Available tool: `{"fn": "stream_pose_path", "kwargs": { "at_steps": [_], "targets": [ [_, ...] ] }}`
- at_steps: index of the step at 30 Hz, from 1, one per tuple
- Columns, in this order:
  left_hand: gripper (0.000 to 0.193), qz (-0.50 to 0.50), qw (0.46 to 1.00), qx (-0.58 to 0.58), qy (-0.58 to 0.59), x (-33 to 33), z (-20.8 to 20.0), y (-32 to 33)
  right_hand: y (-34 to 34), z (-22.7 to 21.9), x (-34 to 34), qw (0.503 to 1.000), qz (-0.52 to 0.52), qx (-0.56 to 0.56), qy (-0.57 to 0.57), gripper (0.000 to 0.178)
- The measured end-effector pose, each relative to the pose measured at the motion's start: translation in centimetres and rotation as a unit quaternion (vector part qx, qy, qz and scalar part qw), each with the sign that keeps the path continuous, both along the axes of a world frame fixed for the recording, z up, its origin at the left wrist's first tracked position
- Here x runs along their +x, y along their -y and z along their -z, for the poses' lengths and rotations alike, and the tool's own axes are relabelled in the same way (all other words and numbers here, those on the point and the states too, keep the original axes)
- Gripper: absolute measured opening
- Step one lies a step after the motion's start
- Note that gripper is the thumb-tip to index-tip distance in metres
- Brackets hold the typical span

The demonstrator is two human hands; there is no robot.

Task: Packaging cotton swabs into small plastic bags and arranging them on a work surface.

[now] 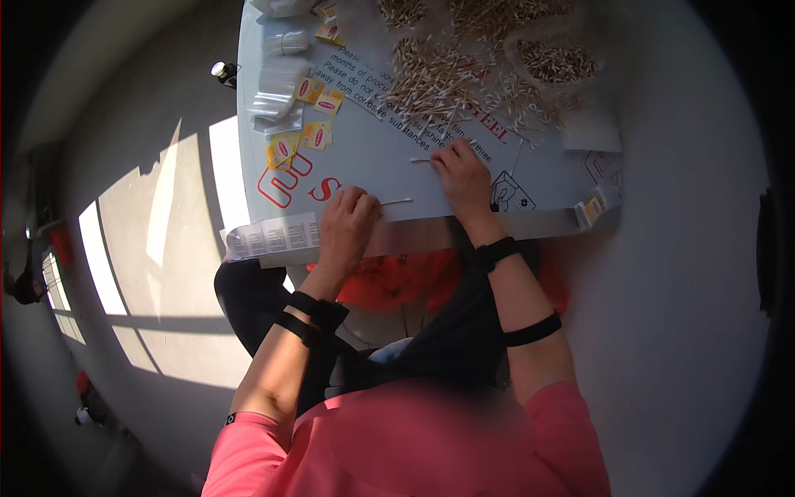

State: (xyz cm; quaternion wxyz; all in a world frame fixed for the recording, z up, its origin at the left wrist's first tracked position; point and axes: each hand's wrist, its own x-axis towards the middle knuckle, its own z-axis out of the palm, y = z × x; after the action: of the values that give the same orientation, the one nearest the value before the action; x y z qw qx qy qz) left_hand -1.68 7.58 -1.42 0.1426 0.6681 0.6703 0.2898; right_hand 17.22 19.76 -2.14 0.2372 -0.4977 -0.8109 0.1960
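My left hand [348, 225] is closed near the table's front edge, and a cotton swab [396, 201] sticks out of it to the right. Farther right and a little farther in, my right hand [462, 178] pinches another cotton swab [421, 160], whose white tip points left. The fingers hide the rest of both swabs, so I cannot tell whether either hand holds more than one. Beyond my hands lies a large loose heap of cotton swabs [431, 89] with wooden-coloured sticks, some strewn toward the right.
Clear plastic bags [277, 87] lie at the table's left side beside several yellow-and-white cards [317, 134]. A printed label sheet [273, 235] overhangs the front left edge. An open clear bag of swabs [556, 60] sits at the back right. Another small card [591, 207] is at the front right.
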Motion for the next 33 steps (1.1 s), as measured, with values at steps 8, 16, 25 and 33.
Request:
{"fn": "stream_pose_path", "kwargs": {
  "at_steps": [8,16,25,33],
  "targets": [
    [0.034,-0.116,0.991,0.058,0.038,0.9,1.3,1.7,4.8,-2.0,-2.9,0.98,0.062,-0.102,-0.158,0.012],
    [0.046,-0.059,0.997,0.047,-0.02,1.0,1.8,-1.7,1.2,-0.9,-2.7,0.998,-0.018,-0.004,-0.052,0.018],
    [0.029,-0.091,0.994,0.06,-0.005,1.6,1.6,-0.2,0.8,-0.8,-0.8,0.997,0.009,0.014,-0.082,0.016],
    [0.021,-0.065,0.994,0.042,-0.081,2.6,2.3,0.7,0.9,-0.4,-2.9,0.986,0.134,-0.029,-0.098,0.016]
  ]
}}
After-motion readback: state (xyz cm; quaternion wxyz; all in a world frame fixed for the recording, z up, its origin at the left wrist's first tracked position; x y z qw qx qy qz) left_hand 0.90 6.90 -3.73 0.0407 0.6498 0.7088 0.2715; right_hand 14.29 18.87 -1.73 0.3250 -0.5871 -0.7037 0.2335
